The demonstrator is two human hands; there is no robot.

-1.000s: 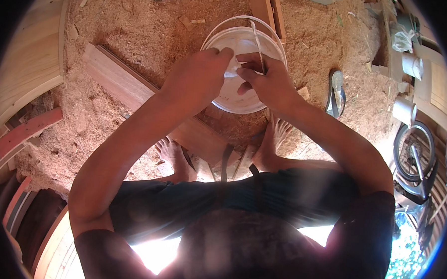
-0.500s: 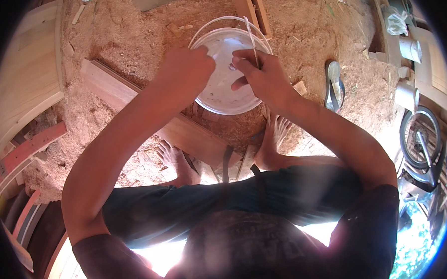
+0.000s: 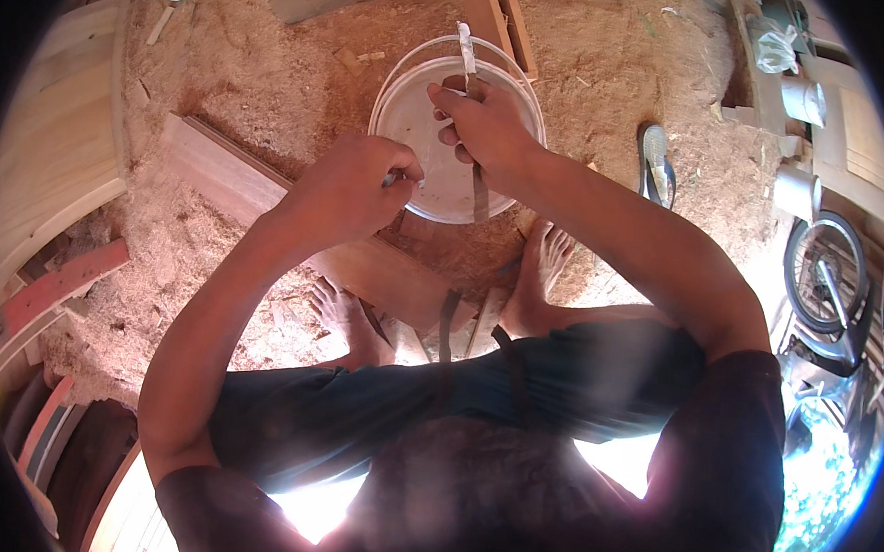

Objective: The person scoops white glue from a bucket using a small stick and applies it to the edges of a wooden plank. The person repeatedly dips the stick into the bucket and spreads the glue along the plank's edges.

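A white round bucket (image 3: 402,109) stands on the ground in front of my feet, its thin handle arched over the far side. Over its right half, my right hand (image 3: 493,128) is closed around a narrow flat strip (image 3: 466,48) whose far end is smeared white. A dark band shows below that hand against the bucket; I cannot tell whether it is part of the strip. My left hand (image 3: 345,188) is at the bucket's near left rim, fingers curled in a pinch. Something small and pale shows at its fingertips, too little to name.
A wooden board (image 3: 388,274) lies slantwise between the bucket and my feet. A slotted wooden piece (image 3: 502,27) lies behind the bucket. Sawdust covers the ground. A sandal (image 3: 656,165) and a bicycle wheel (image 3: 827,271) are at the right; a large wooden panel (image 3: 58,141) is at the left.
My left hand has moved from over the bucket back toward its near left rim. My right hand has shifted slightly left and away from me, turning the strip so its white-smeared face shows.
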